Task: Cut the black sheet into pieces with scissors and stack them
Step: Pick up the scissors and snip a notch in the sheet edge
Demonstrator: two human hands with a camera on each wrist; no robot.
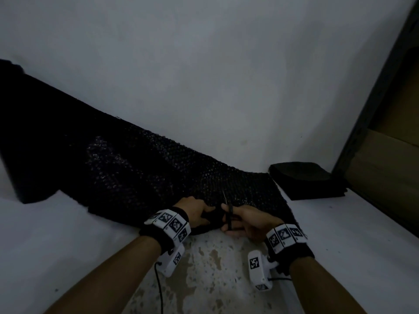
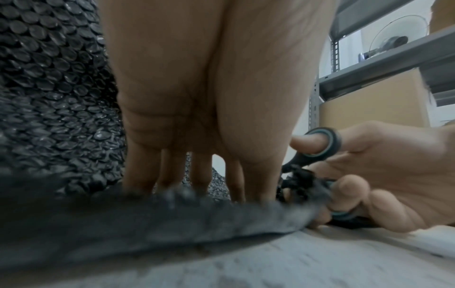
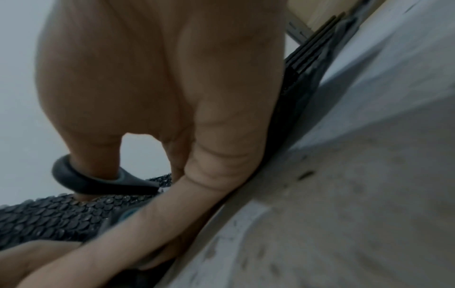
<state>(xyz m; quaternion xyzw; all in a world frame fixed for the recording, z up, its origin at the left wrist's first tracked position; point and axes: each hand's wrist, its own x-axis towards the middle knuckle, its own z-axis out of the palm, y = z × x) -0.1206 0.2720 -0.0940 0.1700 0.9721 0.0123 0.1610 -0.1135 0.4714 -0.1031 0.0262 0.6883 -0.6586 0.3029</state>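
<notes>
Two bare hands work low on a pale, stained floor (image 1: 210, 275) beside a grey wall. Right of the black bubble-wrap sheet (image 1: 127, 168), near a metal shelf rack (image 2: 364, 64) holding cardboard boxes (image 2: 371, 105), lies a stack of cut black pieces (image 1: 308, 180). The left hand (image 1: 197, 211) grips the sheet's near edge, fingers curled over it. Just right, the right hand (image 1: 249, 223) is clamped on the scissors (image 1: 227, 214), thumb through one loop, blades pointing into the sheet.
</notes>
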